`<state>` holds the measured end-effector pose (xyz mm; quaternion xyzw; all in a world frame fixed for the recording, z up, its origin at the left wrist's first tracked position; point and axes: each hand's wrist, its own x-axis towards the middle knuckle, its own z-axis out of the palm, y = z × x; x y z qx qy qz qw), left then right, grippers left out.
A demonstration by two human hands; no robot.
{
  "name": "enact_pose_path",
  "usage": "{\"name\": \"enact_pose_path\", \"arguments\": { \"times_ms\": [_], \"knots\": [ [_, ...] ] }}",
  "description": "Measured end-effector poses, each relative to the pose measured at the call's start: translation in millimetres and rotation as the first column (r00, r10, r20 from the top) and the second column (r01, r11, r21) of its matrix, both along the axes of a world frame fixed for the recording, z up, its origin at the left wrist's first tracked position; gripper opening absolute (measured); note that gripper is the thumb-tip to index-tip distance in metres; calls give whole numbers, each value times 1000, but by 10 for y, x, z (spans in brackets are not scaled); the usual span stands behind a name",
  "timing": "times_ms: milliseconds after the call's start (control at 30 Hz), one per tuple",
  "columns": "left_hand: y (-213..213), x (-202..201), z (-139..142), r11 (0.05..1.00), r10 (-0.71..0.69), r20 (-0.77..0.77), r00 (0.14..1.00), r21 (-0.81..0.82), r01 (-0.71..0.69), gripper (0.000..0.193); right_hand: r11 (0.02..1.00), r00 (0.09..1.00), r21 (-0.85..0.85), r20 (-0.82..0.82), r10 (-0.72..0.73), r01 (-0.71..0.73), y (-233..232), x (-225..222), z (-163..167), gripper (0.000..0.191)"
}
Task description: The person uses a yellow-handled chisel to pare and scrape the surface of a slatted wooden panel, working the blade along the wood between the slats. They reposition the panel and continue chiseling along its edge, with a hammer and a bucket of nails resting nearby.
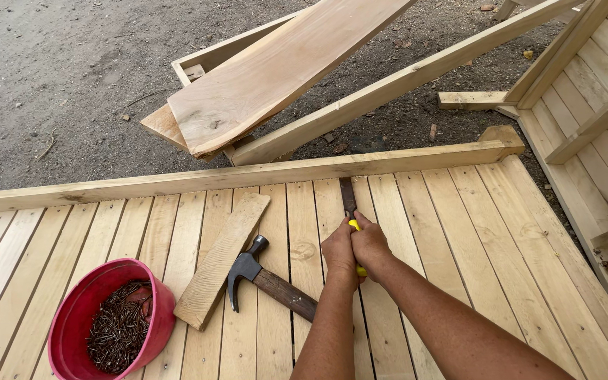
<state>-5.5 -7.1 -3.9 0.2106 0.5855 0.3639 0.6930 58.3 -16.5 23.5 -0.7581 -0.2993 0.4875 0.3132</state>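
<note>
**Both hands clamped on a yellow-handled tool at the slat gap**

The yellow-handled tool (350,211) stands in the middle of the slatted wooden deck (459,232), its dark flat blade running up along a gap between two slats toward the long beam (248,174) that edges the deck. Only a sliver of yellow shows at the top and bottom of the grip; the rest is covered by the hands. The blade's far end touches or nearly touches the beam, and I cannot tell which.

The left hand (339,253) is wrapped tight round the handle, fingers fully curled. The right hand (372,246) presses in just beside it, fingers likewise closed over the same handle, so the two hands touch each other. Both forearms come in from the lower edge.

Just left of the hands lies a claw hammer (262,278), flat on the slats, its dark head pointing away from the person and its wooden handle slanting toward the left wrist. Its head is touching or just beside a short loose board (221,259) laid diagonally over the slats. Further left, near the corner, sits a red bowl (72,317) heaped with dark nails (117,331).

Beyond the beam is bare dirt ground (58,70) with a wide plank (276,70) and other timbers stacked at angles.
</note>
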Motion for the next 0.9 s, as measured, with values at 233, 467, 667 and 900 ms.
{"name": "enact_pose_path", "arguments": {
  "times_ms": [233,467,667,900],
  "knots": [
    [71,56,-80,993,12,-58,998,120,-5,54,999,999,13,5,38,-38,39,8,32,66],
    [29,104,93,1000,8,-40,999,13,-7,43,999,999,-49,-32,13,-15,-9,79,194,66],
    [73,96,120,1000,-25,-77,997,0,25,44,995,999,-94,-33,10,-14,23,80,217,64],
    [84,93,113,1000,-17,-67,998,-26,15,48,999,1000,-48,-8,-2,1,43,79,178,64]
  ]
}}
